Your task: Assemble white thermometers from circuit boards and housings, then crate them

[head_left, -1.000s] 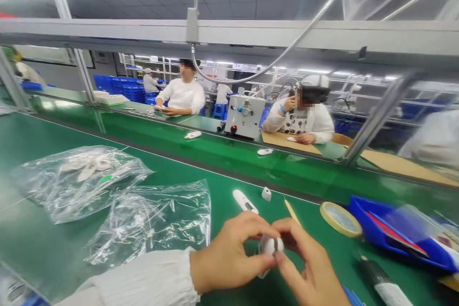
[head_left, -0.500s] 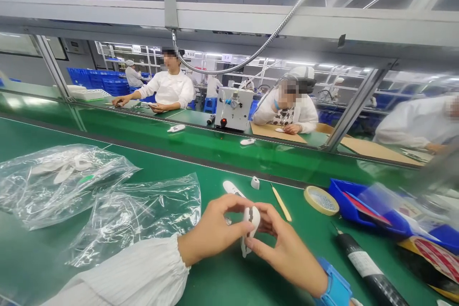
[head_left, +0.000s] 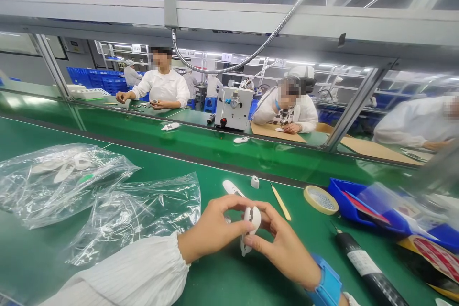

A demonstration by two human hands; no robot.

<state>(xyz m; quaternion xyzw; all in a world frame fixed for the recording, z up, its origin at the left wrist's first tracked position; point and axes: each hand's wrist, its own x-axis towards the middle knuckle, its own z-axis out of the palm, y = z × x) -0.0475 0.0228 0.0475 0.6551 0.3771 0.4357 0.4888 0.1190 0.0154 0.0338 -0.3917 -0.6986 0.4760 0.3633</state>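
A white plastic casing (head_left: 253, 220) with a dark gap along its side is held upright between my two hands. My left hand (head_left: 215, 227) pinches its left side with thumb and fingers. On the right side, my right hand (head_left: 283, 244) grips it, thumb low and fingers behind. Just beyond the hands lie a white elongated part (head_left: 232, 188) and a small white cap (head_left: 255, 182). To their right rests a yellowish pointed stick (head_left: 281, 203).
Clear bags (head_left: 143, 210) lie at left, one with white parts. At right are a tape roll (head_left: 321, 200), blue bin (head_left: 369, 210) and black electric screwdriver (head_left: 369, 265). Beyond, a green conveyor (head_left: 201, 143) carries white devices; several people sit across it.
The white devices on the conveyor have moved slightly left. My right wrist has shifted a little left, both hands still on the casing. The person across at left has leaned left.
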